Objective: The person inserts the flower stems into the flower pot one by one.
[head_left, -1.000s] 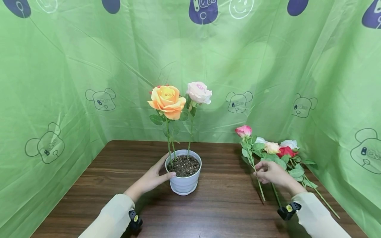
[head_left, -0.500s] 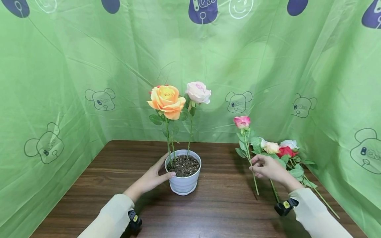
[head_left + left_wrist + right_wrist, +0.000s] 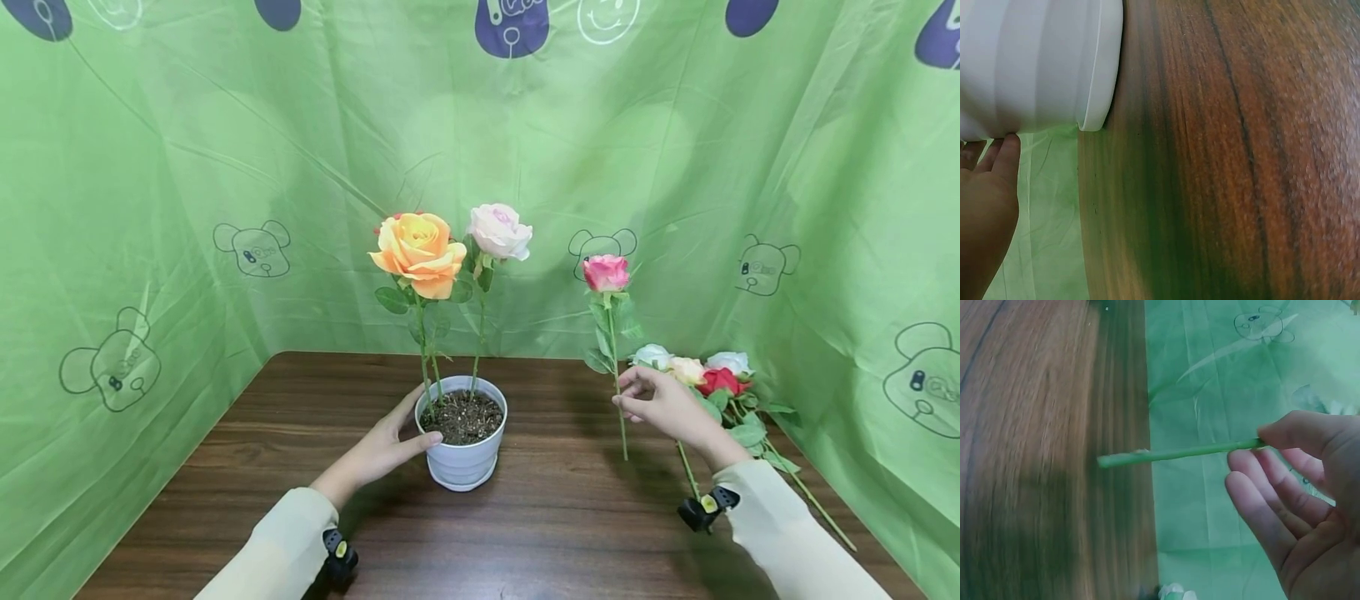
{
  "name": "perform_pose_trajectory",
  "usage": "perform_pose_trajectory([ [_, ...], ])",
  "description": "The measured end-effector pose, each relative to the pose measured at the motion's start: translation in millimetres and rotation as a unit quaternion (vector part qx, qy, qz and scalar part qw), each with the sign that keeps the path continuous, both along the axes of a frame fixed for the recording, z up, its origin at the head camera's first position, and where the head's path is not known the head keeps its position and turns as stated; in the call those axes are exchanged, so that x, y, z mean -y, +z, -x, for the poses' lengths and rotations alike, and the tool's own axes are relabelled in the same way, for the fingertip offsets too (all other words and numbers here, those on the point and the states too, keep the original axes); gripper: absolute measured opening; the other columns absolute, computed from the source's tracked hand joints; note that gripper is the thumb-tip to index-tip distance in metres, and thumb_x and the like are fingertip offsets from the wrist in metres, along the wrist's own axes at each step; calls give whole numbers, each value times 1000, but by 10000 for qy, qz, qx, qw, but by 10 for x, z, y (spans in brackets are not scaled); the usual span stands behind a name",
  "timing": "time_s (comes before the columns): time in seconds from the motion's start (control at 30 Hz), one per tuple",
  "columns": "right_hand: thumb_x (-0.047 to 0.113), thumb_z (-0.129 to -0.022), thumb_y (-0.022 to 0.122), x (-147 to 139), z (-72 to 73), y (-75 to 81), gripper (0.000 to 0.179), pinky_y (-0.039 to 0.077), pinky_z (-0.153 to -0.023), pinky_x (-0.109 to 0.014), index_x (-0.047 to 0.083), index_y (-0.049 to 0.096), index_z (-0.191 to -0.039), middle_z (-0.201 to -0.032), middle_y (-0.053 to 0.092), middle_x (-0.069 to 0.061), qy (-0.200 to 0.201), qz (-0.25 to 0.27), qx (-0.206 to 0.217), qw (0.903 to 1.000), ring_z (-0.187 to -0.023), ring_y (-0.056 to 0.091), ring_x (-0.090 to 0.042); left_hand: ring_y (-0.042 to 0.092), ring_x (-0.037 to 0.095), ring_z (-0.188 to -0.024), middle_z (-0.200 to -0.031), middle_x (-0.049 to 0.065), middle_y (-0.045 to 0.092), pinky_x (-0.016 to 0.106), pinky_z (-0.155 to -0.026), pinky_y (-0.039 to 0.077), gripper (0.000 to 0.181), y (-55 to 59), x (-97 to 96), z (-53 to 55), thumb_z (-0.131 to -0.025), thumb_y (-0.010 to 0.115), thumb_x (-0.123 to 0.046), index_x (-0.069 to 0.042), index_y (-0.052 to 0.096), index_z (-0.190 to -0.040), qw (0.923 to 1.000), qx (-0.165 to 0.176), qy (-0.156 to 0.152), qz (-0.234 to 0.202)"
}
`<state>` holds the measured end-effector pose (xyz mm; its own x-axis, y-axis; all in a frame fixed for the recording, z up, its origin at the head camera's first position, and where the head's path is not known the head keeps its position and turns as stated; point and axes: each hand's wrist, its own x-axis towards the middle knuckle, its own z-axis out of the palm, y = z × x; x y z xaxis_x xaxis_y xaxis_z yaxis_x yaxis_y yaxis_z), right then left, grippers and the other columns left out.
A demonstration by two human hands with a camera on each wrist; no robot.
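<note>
My left hand (image 3: 381,454) holds the side of a white flowerpot (image 3: 467,468), thumb along the front of the rim and fingers round the left side. In the left wrist view, fingertips (image 3: 1007,150) touch the ribbed wall of the pot. Dark soil (image 3: 471,419) fills it, and an orange rose (image 3: 420,254) and a pale pink rose (image 3: 500,232) stand upright there. Red petals peek out behind the orange bloom. Right of the pot, my right hand (image 3: 667,410) pinches a deep pink rose (image 3: 607,273) by its stem (image 3: 1179,452), held nearly upright with the bare lower end pointing down.
Several roses lie piled at the right of the brown wooden table (image 3: 300,417), among them a red rose (image 3: 722,382) and a cream rose (image 3: 686,370). Their stems reach toward the front. A green printed curtain (image 3: 300,167) hangs behind and on both sides.
My right hand has raised the deep pink rose from beside the pile, moved it a little left and turned it more upright. My left hand stays on the flowerpot.
</note>
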<state>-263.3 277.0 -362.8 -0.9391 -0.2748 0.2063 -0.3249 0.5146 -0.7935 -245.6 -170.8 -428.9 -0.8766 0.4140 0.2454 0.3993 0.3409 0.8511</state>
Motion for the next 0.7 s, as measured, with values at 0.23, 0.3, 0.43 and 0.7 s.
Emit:
perform_pose_trajectory([
  [0.23,12,-93,74,157,-5,66,23,59,-61,-31,1,61,-109,-90,69,-15,-80,59,-572,9983,-73,69,-20,32,32,-144,-160,12,31,57,-116,23,86,14,-5,3,-95,71,-30,-20,18,-161,10000,-36,-32,6],
  [0.3,12,-93,74,201,6,79,23,58,-60,-31,2,61,-109,-90,70,-15,-109,90,-723,9973,-72,68,-18,32,31,-144,-160,12,32,56,-116,24,86,14,-7,3,-95,72,-30,-20,18,-161,10000,-26,-44,-2],
  [0.43,12,-93,73,279,29,113,22,57,-60,-31,5,62,-110,-89,70,-14,-172,75,-1005,9948,-71,68,-16,33,31,-144,-160,12,32,55,-115,25,86,15,-11,0,-95,72,-30,-20,19,-161,10000,-25,-57,-14],
  [0.7,17,-95,72,472,19,231,16,58,-62,-30,10,63,-106,-88,70,-8,-91,286,-1325,9907,-72,67,-19,31,31,-145,-160,12,31,56,-116,23,86,30,-7,-9,-95,72,-29,-19,19,-161,10000,-50,-21,30],
])
